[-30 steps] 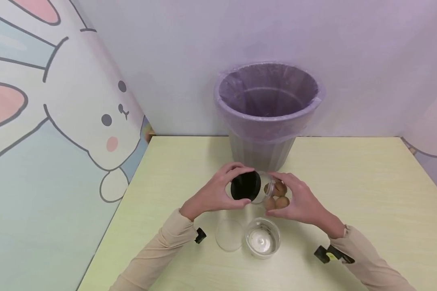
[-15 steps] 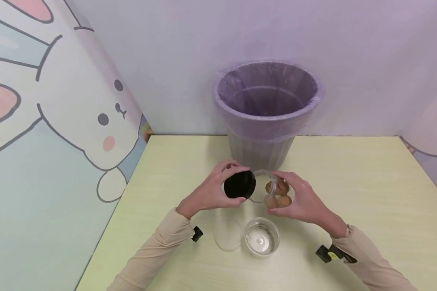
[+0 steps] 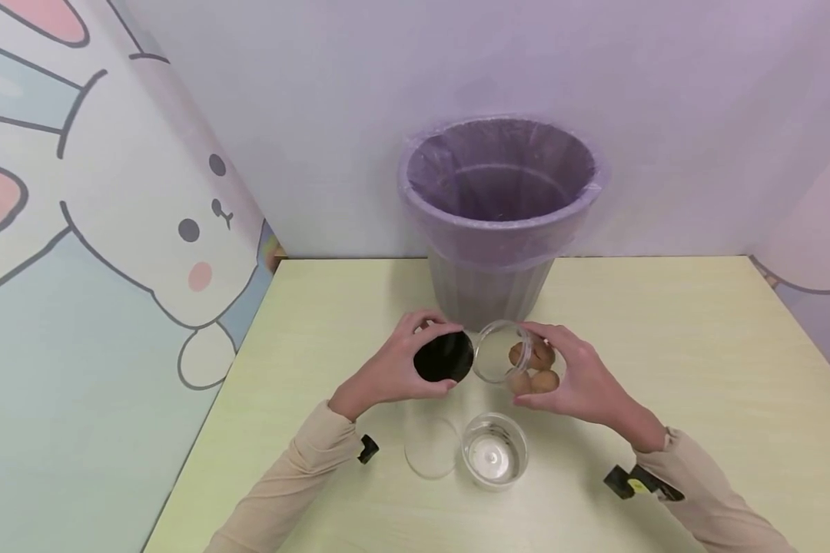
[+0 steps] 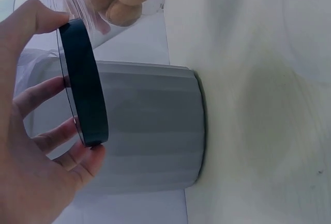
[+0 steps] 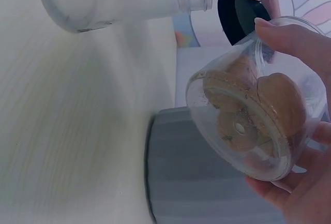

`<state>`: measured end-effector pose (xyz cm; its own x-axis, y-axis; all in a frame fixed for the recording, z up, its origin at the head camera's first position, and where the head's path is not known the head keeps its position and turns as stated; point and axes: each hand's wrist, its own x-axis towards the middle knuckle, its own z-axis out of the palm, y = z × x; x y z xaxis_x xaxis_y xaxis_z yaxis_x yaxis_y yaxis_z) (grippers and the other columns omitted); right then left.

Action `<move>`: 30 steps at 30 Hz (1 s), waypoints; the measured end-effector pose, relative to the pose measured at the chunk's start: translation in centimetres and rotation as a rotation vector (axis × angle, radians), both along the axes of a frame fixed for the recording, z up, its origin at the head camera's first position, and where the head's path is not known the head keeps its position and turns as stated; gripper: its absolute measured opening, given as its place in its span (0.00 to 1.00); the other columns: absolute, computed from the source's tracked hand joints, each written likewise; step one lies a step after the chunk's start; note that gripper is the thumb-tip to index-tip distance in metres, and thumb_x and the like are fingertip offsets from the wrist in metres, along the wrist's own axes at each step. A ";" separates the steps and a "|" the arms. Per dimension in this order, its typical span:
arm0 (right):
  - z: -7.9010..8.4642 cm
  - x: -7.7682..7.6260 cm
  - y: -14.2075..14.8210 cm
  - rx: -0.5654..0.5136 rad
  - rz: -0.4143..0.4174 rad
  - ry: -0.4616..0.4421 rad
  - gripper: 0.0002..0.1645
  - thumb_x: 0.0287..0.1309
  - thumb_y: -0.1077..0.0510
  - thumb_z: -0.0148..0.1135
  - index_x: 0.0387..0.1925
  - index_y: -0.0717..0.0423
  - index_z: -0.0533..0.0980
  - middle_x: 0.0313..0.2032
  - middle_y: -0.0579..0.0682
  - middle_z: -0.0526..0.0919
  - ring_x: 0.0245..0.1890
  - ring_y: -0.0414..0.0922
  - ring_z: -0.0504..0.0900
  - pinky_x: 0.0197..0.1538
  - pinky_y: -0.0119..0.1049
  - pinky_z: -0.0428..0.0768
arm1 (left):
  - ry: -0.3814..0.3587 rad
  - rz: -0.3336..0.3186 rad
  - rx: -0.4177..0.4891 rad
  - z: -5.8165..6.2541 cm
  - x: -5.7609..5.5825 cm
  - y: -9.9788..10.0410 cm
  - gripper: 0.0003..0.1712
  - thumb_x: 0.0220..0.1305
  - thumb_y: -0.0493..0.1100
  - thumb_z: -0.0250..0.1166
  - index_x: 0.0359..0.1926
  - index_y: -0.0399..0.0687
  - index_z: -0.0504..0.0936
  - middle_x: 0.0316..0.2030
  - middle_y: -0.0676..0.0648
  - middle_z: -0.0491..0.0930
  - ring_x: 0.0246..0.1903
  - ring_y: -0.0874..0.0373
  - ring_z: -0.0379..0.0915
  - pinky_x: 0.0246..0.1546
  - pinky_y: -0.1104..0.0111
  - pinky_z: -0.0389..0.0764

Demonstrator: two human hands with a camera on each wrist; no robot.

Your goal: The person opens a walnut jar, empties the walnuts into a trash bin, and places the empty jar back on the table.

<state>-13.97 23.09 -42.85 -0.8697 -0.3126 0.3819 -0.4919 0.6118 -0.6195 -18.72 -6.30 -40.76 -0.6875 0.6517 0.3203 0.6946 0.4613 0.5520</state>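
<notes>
My left hand (image 3: 393, 370) holds a round black lid (image 3: 444, 358) by its edge between thumb and fingers, as the left wrist view also shows. My right hand (image 3: 584, 384) grips a clear jar (image 3: 491, 352), tilted on its side with its mouth turned left toward the lid. Several brown, roundish pieces (image 5: 282, 100) lie inside the jar near its base. Between lid and jar mouth there is a small gap in the head view. Both hands are above the table, in front of the bin.
A grey bin (image 3: 487, 288) with a purple-tinted liner stands behind the hands. Nearer the body, an upright, lidless clear jar (image 3: 494, 455) is on the table (image 3: 664, 322), with a clear round disc (image 3: 432, 448) left of it. Walls enclose the back and left.
The black lid has moved left, away from the jar mouth, so a gap now shows between them. The jar has shifted slightly right and its mouth shows more openly.
</notes>
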 end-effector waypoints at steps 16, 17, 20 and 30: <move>0.5 0.5 0.8 -0.017 -0.011 0.022 0.59 0.23 0.41 0.83 0.63 0.46 0.68 0.52 0.43 0.76 0.52 0.42 0.74 0.52 0.44 0.72 | -0.018 0.024 -0.070 -1.8 -0.2 -0.2 0.37 0.43 0.53 0.72 0.59 0.58 0.75 0.52 0.52 0.66 0.49 0.60 0.58 0.46 0.64 0.73; 0.6 0.5 0.8 -0.018 -0.011 0.024 0.59 0.23 0.41 0.83 0.63 0.45 0.68 0.52 0.42 0.76 0.52 0.42 0.74 0.52 0.42 0.72 | -0.020 0.024 -0.080 -2.0 -0.3 -0.2 0.37 0.43 0.54 0.72 0.59 0.58 0.75 0.52 0.52 0.66 0.49 0.60 0.58 0.46 0.64 0.73; 0.7 0.6 0.9 -0.028 0.000 0.040 0.59 0.22 0.42 0.84 0.63 0.45 0.68 0.52 0.41 0.76 0.52 0.41 0.74 0.53 0.35 0.70 | -0.034 0.026 -0.097 -2.5 -0.3 -0.3 0.37 0.43 0.54 0.72 0.59 0.58 0.75 0.52 0.52 0.66 0.49 0.59 0.58 0.45 0.64 0.73; 1.8 0.8 1.2 -0.046 0.040 0.072 0.60 0.20 0.45 0.85 0.62 0.47 0.68 0.53 0.39 0.76 0.53 0.38 0.73 0.55 0.24 0.65 | -0.097 0.049 -0.143 -4.2 -0.7 -0.5 0.38 0.44 0.56 0.72 0.60 0.60 0.74 0.53 0.50 0.66 0.50 0.56 0.59 0.48 0.61 0.72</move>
